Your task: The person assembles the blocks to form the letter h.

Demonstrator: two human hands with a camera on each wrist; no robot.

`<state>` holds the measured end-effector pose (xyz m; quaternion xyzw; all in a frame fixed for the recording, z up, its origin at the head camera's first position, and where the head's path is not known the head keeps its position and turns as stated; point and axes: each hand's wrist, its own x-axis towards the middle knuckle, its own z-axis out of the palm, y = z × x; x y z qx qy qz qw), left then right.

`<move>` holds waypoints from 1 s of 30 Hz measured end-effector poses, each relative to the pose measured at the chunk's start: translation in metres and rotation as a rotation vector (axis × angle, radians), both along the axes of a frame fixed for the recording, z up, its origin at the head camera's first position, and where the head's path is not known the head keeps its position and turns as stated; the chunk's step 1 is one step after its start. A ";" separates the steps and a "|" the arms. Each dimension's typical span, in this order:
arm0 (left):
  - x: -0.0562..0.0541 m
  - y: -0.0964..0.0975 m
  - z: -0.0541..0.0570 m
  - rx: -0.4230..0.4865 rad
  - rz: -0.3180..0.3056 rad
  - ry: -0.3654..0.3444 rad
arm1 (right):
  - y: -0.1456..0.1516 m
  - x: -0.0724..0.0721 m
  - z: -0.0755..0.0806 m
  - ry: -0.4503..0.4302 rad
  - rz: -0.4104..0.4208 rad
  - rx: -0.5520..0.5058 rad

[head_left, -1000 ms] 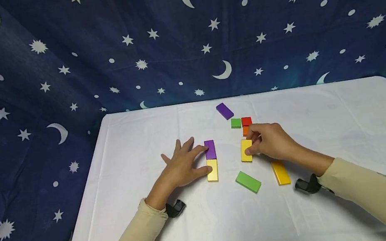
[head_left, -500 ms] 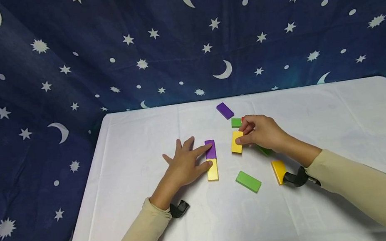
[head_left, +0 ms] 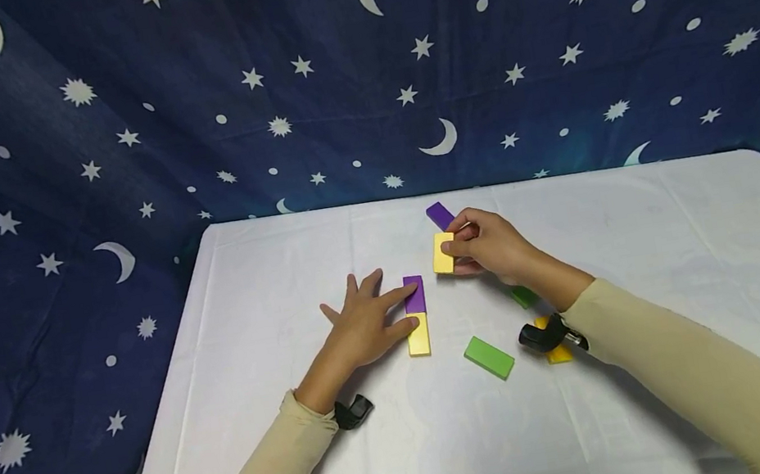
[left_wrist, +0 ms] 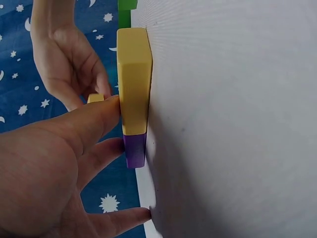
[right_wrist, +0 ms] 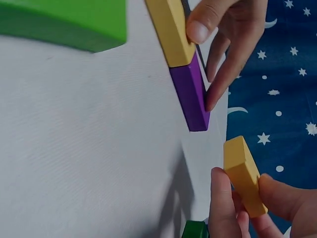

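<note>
My left hand lies with spread, fairly straight fingers beside two blocks set end to end. Its index finger touches the purple block; its thumb touches the yellow block. In the left wrist view these two, yellow and purple, stand in line, ends meeting. Over the table my right hand pinches another yellow block between thumb and fingers. The right wrist view shows that held block off the tabletop, tilted.
A loose purple block lies at the back, partly behind the right hand. Nearer lie a light green block, a darker green one, and a yellow-orange one partly under the right wrist's camera. A white cloth covers the table.
My right hand has carried its yellow block left and toward the back of the table, now covering the small red, orange and green blocks. The left hand stays at its two blocks.
</note>
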<state>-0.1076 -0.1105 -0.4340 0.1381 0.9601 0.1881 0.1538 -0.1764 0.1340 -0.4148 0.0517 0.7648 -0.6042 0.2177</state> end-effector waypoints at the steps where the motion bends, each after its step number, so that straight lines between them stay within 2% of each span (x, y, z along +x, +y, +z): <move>1: 0.000 0.000 0.000 0.001 0.000 -0.003 | -0.002 -0.002 0.000 -0.007 -0.006 -0.014; 6: 0.000 -0.003 0.002 -0.001 0.000 -0.022 | -0.013 -0.008 -0.001 -0.034 -0.044 -0.075; 12: 0.000 -0.008 0.008 -0.034 -0.024 -0.004 | -0.024 -0.016 -0.005 -0.055 -0.082 -0.128; 16: 0.001 -0.009 0.009 -0.030 -0.040 -0.010 | -0.032 -0.019 -0.007 -0.040 -0.097 -0.140; 22: 0.000 -0.009 0.008 -0.011 -0.031 -0.018 | -0.041 -0.023 -0.011 -0.036 -0.104 -0.177; 27: 0.000 -0.008 0.007 -0.012 -0.023 -0.023 | -0.045 -0.023 -0.013 -0.028 -0.089 -0.163; 30: 0.000 -0.007 0.008 -0.009 -0.020 -0.029 | -0.045 -0.024 -0.013 0.003 -0.076 -0.094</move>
